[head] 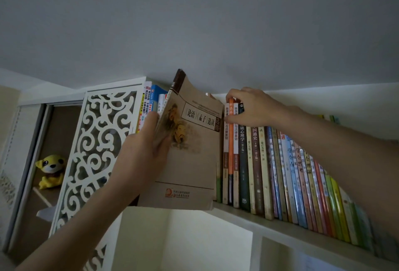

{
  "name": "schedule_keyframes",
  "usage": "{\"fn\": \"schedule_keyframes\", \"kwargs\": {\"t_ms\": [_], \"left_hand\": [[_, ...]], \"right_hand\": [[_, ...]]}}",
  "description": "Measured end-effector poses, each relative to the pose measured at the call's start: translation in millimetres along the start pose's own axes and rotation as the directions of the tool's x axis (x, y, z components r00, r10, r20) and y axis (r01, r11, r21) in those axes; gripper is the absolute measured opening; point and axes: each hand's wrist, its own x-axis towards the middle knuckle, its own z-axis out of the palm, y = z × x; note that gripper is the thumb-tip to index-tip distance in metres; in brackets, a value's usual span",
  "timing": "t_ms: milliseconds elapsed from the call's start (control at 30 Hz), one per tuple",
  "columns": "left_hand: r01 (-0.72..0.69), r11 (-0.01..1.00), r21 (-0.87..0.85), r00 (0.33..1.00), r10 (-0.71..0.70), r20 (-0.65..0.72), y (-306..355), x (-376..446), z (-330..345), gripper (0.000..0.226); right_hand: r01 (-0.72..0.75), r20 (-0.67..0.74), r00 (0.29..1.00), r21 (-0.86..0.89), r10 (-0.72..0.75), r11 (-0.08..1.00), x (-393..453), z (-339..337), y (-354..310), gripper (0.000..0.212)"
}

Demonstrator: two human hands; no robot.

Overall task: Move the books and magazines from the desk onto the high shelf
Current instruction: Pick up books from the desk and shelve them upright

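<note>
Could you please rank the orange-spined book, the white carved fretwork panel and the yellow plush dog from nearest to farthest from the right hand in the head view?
From the right hand:
1. Orange-spined book, under its fingertips in the shelf row.
2. White carved fretwork panel, left of the tan book.
3. Yellow plush dog, far left in the side compartment.

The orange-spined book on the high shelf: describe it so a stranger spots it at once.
Find the high shelf under the ceiling and its row of upright books. The right hand rests on their tops; under its fingertips stands the orange-spined book, the only bright orange spine among beige and dark neighbours.
</note>
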Motion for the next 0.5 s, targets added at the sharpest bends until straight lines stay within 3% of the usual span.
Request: {"fn": "schedule_keyframes", "kwargs": {"t_ms": [167,333,500], "left_hand": [[-0.050,0.997,0.051,0.997,0.047,0.055,13,11,0,0.019],[-0.083,0.995,0.058,0.997,0.083,0.009,37,26,32,0.014],[0.081,0.988,-0.130,0.997,-0.081,0.003,53,26,96,0.008]], "right_hand": [[-0.008,-0.063,0.998,-0.022,0.007,1.000,-6,0,3,0.041],[-0.008,-0.094,0.996,-0.058,0.003,0.998,-6,5,3,0.048],[0.014,-0.035,0.999,-0.005,-0.014,1.000,-3,5,8,0.052]]}}
